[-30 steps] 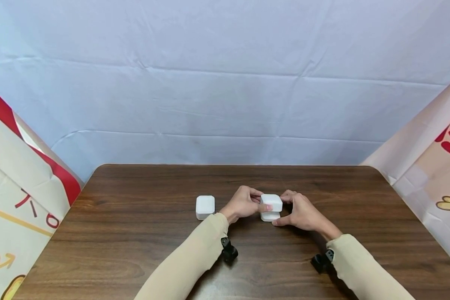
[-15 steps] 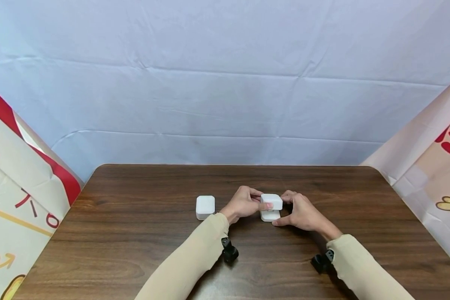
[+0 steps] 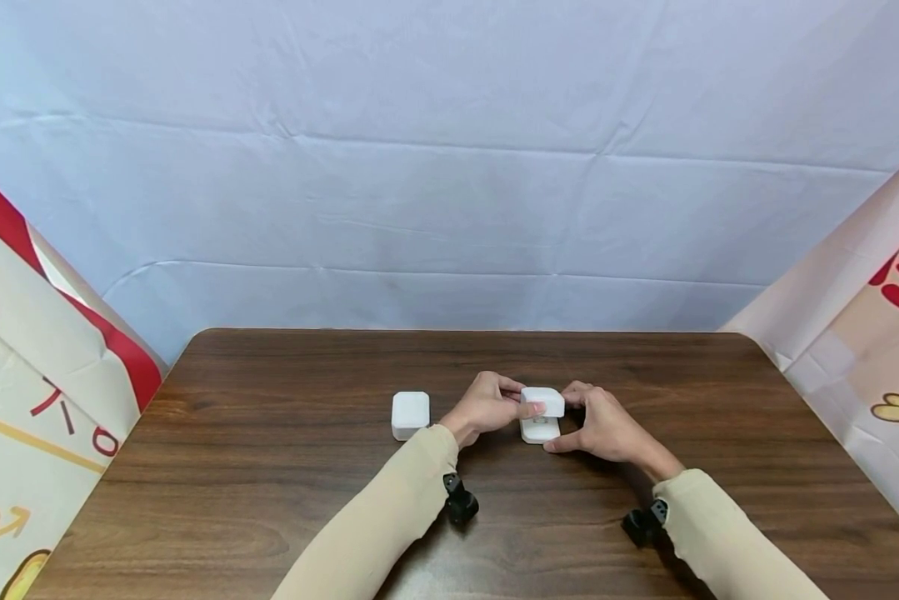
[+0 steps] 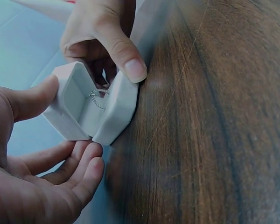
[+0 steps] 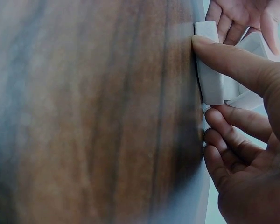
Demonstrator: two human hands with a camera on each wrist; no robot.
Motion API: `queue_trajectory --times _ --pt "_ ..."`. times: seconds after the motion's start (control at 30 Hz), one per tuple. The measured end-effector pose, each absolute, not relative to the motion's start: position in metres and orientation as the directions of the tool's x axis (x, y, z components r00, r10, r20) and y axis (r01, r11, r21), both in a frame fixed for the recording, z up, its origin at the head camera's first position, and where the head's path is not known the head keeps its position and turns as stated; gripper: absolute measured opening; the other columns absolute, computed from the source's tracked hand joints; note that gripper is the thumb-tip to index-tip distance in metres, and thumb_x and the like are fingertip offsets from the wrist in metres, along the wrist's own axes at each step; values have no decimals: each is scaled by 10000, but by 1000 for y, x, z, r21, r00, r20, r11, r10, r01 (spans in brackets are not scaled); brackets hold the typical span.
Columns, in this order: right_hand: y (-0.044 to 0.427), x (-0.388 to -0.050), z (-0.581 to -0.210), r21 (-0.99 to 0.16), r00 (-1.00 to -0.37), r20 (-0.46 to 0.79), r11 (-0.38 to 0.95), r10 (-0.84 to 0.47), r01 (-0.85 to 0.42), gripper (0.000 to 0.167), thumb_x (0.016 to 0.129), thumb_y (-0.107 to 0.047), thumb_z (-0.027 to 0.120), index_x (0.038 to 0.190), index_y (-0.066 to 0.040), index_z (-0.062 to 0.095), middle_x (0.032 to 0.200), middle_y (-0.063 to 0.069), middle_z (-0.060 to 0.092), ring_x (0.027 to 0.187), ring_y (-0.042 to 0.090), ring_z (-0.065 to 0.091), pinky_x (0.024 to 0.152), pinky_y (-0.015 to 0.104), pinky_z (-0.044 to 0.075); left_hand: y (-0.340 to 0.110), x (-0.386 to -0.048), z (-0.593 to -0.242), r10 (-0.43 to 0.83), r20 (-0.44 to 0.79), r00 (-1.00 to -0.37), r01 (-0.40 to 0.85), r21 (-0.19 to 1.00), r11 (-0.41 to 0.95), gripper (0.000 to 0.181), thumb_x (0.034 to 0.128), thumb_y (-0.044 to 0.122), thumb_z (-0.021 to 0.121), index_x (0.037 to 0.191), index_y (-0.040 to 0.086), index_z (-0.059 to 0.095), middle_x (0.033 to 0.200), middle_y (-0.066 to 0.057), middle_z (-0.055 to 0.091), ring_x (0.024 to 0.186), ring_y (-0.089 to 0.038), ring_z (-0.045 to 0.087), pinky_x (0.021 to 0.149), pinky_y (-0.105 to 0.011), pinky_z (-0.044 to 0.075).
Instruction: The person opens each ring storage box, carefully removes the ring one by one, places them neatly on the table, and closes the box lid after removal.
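In my head view, the left hand [image 3: 486,406] pinches the raised lid of a small white ring box with bevelled corners [image 3: 542,432], while the right hand [image 3: 606,425] grips its base at the right side. The box sits on a dark brown wood-grain table [image 3: 269,467]; its interior is too small for me to read here. A second white box, closed [image 3: 410,414], stands to the left, near the left forearm. The left wrist feed shows me a thin silver-coloured ring with a beaded band [image 4: 94,100] standing in the base, its lower part hidden by the box's near wall. The right wrist feed is blurred; the right thumb covers part of the base, the lid is partly blocked, and the left hand is cut off above.
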State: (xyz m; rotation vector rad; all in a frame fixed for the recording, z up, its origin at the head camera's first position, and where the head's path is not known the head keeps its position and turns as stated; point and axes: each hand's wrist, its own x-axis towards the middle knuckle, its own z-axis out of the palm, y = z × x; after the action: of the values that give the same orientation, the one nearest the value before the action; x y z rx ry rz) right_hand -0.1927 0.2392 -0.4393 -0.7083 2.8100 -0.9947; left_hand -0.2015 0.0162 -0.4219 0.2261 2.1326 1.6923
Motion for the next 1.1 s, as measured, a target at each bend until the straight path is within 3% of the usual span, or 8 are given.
queue_trajectory --times 0.8,1.1 --pt "239 -193 -440 -641 -893 87 661 -442 -390 447 683 -267 966 1049 -113 761 1033 -30 655 974 191 597 850 380 503 19 -203 -419 288 -258 -922 -179 945 272 473 896 305 805 1199 -41 696 1062 -58 675 933 -162 629 837 -319 528" --pt "240 -195 -441 -649 -890 94 651 -446 -395 478 673 -273 972 1074 -126 757 1022 -42 665 971 181 606 850 378 505 20 -204 -418 262 -279 -924 -202 937 286 446 910 354 783 1155 -13 719 1174 -83 651 1101 -225 608 950 -397 505"
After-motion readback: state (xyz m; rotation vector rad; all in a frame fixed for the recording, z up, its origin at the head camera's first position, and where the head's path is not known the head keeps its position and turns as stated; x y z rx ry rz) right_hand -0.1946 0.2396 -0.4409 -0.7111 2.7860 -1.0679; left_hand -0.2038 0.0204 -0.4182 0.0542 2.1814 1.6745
